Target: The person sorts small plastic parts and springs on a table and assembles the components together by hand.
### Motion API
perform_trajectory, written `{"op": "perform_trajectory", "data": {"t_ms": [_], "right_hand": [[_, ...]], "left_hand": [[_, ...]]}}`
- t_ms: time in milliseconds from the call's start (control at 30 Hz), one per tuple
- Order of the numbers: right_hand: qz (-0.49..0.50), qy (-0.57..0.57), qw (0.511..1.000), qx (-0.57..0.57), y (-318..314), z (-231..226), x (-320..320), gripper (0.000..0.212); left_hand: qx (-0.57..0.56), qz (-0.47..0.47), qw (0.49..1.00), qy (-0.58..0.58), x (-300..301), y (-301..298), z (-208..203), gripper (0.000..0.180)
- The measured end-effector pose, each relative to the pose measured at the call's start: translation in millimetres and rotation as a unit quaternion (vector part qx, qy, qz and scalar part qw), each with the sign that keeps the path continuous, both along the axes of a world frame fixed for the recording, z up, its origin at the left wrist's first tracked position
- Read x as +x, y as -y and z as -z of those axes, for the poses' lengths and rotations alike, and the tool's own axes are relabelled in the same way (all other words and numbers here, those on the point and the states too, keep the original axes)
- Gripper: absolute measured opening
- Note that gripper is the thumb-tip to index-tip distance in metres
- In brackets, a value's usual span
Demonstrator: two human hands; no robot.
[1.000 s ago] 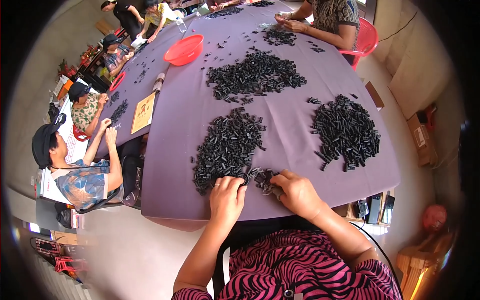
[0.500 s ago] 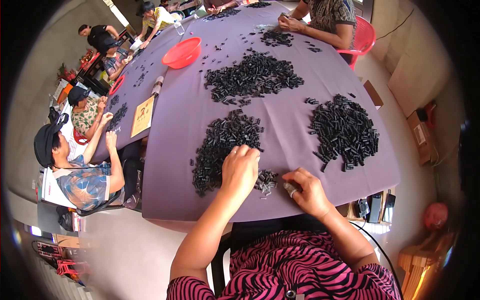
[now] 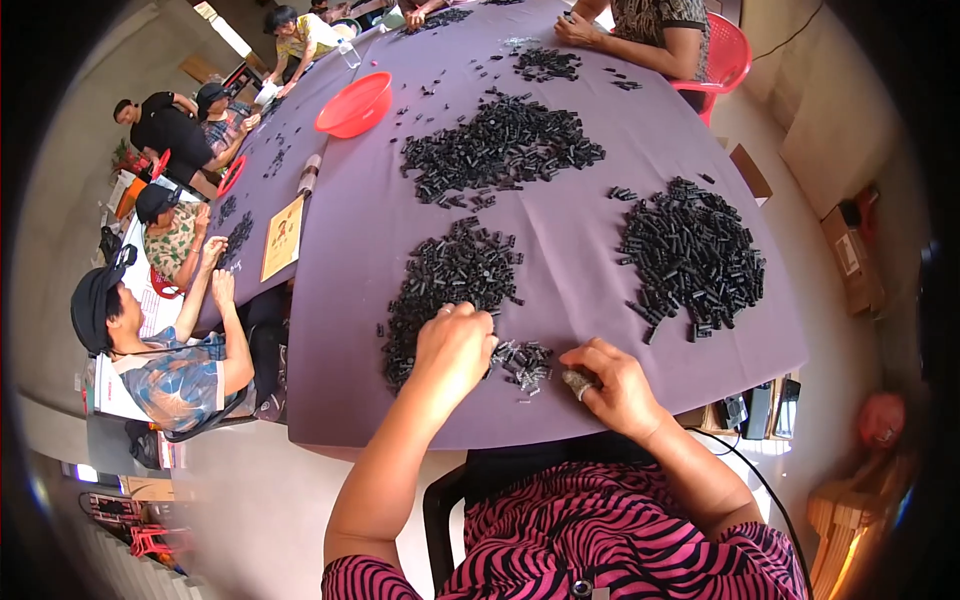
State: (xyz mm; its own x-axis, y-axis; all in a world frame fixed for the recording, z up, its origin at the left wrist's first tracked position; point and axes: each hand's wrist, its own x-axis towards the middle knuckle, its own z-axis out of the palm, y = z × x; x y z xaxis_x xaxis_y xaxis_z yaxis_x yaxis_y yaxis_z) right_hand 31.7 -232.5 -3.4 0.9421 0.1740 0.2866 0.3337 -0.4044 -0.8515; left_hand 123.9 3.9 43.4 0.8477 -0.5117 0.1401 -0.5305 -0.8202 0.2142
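Note:
My left hand (image 3: pixel 455 345) is over the near edge of a pile of small black cylindrical pieces (image 3: pixel 462 265). Its fingers bend together and downward, and the tips are hidden behind the hand. Just right of it lies a small heap of clear plastic pieces (image 3: pixel 522 365). My right hand (image 3: pixel 615 385) rests on the cloth beyond that heap, fingers curled in against a thumb wrapped in greyish tape (image 3: pixel 577 384). Whatever either hand pinches is too small or covered to make out.
More black pieces form a pile at right (image 3: pixel 692 258) and another farther off (image 3: pixel 500 145). A red basin (image 3: pixel 355 106) stands on the purple tablecloth (image 3: pixel 350 330), near a yellow booklet (image 3: pixel 283 238). Several people sit around the table; one person in black (image 3: pixel 170 130) stands at left.
My left hand has moved left and slightly nearer, uncovering more of the clear pieces. My right hand stays about where it was. The person in black at far left has come closer to the table.

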Motion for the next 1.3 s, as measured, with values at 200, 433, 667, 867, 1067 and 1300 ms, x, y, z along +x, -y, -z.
{"op": "perform_trajectory", "data": {"t_ms": [200,433,667,867,1067,1300], "right_hand": [[0.006,-0.018,1.000,0.007,-0.5,0.9,0.3,0.032],[0.008,0.004,1.000,-0.011,-1.5,2.0,-0.2,0.028],[-0.016,0.051,0.998,-0.037,-5.4,1.0,-5.0,0.030],[-0.047,0.131,0.977,-0.162,-37.2,-15.7,-11.5,0.041],[-0.050,0.132,0.970,-0.199,-42.3,-6.4,-14.8,0.042],[-0.044,0.127,0.973,-0.186,-36.1,-1.0,-30.7,0.042]], "left_hand": [[-0.011,0.006,0.999,-0.033,-6.9,0.5,7.8,0.011],[-0.071,-0.003,0.997,0.001,-12.3,-14.8,10.3,0.013],[-0.339,-0.127,0.915,-0.179,-58.3,-26.4,23.8,0.014],[-0.608,-0.087,0.738,-0.282,-106.3,-27.7,49.7,0.018],[-0.624,-0.100,0.712,-0.305,-114.3,-28.1,58.6,0.020],[-0.626,-0.083,0.724,-0.278,-119.7,-27.1,65.1,0.015]]}}
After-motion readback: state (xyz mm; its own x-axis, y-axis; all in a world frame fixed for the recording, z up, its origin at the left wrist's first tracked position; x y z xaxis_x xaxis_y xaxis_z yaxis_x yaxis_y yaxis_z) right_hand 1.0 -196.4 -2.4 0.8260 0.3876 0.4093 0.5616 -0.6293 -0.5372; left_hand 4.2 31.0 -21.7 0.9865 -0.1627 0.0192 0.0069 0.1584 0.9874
